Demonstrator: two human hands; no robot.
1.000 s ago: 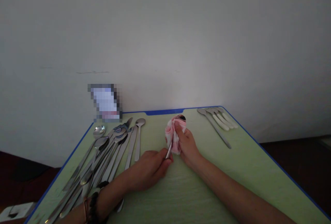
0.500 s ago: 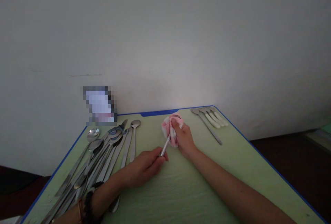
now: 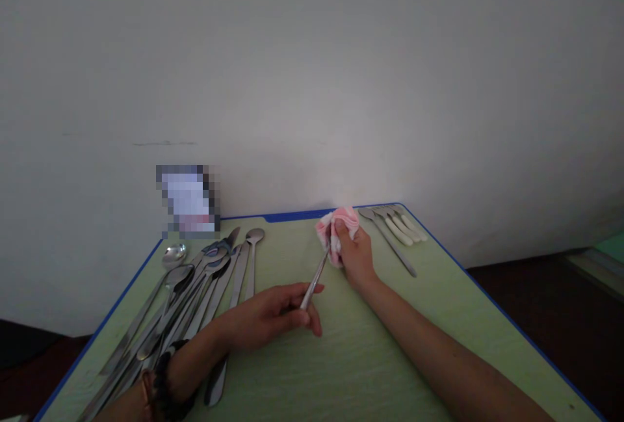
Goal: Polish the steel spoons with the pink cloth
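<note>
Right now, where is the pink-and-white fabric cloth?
In the head view, the cloth is slightly right of centre, left of the white-handled forks, bunched in the right hand, with a slim metal utensil running into it.

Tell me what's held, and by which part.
The right grip clasps a pink cloth around the far part of a metal utensil; the left grip touches its near end, perhaps loosely.

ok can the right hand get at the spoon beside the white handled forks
Probably yes: the spoon lies close by the right hand and nothing visible blocks the way, though that hand is gripping the pink-and-white cloth.
</note>
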